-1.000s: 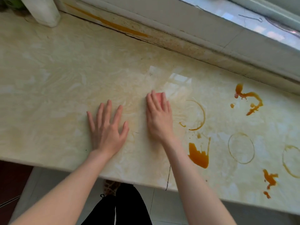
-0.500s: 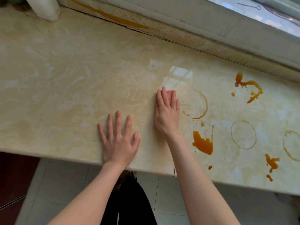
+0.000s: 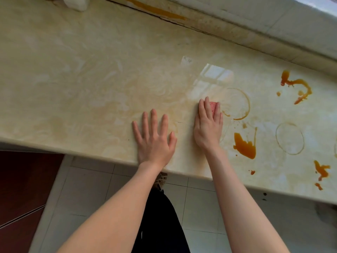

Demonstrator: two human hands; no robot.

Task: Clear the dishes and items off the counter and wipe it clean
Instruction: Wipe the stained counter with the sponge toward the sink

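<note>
A cream marble counter fills the view. My right hand lies flat on a pink sponge, pressing it onto the counter with straight fingers; only a bit of the sponge shows between them. Just right of it is an orange ring stain. An orange puddle lies nearer the front edge. My left hand rests flat on the counter with fingers spread, holding nothing, close to the front edge.
More orange spills and a ring mark cover the right part of the counter, with splashes near its front edge. A white object stands at the back left. An orange streak runs along the back ledge.
Both hands have shifted to the right along the counter; my right hand has pushed the sponge up to the edge of the ring stain. The left part looks smeared.
</note>
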